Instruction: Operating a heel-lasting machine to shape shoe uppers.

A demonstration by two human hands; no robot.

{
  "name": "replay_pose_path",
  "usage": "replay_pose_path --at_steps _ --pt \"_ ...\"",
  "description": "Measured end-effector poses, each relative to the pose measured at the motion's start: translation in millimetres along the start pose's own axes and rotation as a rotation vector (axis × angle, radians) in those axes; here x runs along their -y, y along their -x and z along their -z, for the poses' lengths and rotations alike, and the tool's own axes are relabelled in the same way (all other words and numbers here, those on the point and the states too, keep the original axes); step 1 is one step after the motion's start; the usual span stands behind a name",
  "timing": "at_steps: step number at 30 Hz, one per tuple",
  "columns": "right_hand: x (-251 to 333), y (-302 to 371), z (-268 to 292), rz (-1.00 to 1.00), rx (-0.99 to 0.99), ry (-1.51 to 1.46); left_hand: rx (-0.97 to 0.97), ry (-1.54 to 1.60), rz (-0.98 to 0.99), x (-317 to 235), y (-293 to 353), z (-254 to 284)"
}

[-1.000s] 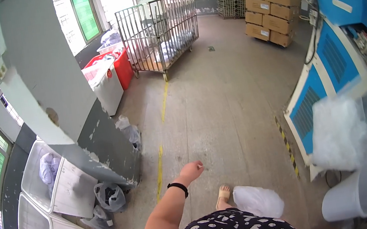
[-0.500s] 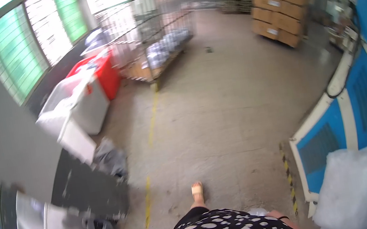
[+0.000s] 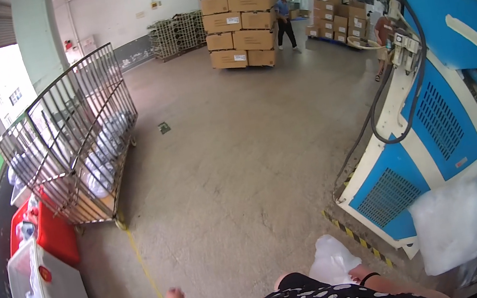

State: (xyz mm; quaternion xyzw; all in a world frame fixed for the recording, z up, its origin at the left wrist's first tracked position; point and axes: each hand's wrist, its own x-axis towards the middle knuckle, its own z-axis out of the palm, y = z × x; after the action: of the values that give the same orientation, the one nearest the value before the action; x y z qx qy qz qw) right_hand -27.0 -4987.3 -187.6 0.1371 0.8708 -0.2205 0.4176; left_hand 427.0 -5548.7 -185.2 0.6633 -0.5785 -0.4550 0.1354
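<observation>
My right hand (image 3: 359, 273) hangs beside my right thigh, closed on a translucent white plastic bag (image 3: 330, 257). The bag's contents do not show clearly, and its lower part is hidden behind my clothing. On the other side, my left hand (image 3: 175, 297) is held out in front of my body with its fingers curled and nothing visible in it. Below it lies bare floor with a yellow line. A dark band circles each wrist.
At left stand a wire cage trolley (image 3: 78, 143) with wrapped bundles, a red bin (image 3: 58, 230) and a white bin (image 3: 64, 289). Stacked cartons (image 3: 239, 18) rise ahead, a person (image 3: 283, 20) beside them. A blue-and-white machine (image 3: 394, 186) and a large translucent sack (image 3: 454, 227) flank the right.
My view has turned right and come nearer the trolley, which now sits further left. My left hand has swung forward, and more of the bag in my right hand shows.
</observation>
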Motion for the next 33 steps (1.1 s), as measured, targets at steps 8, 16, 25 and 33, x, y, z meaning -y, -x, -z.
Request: replay_pose_path --at_steps 8,16,25,33 --pt "168.2 -107.6 -39.4 0.246 0.24 0.173 0.342 -0.432 -0.726 -354.1 -154.5 -206.7" --pt "441.4 -179.2 -33.9 0.109 0.218 -0.113 0.717 -1.528 -0.972 -331.5 -356.3 -141.6" --pt "622.6 -291.9 -0.2 -0.006 0.073 0.103 0.573 -0.807 -0.054 -453.7 -516.1 -253.8" --pt "777.3 -369.3 9.2 0.214 0.166 0.705 0.516 -0.894 -0.368 -670.9 -769.4 -341.5"
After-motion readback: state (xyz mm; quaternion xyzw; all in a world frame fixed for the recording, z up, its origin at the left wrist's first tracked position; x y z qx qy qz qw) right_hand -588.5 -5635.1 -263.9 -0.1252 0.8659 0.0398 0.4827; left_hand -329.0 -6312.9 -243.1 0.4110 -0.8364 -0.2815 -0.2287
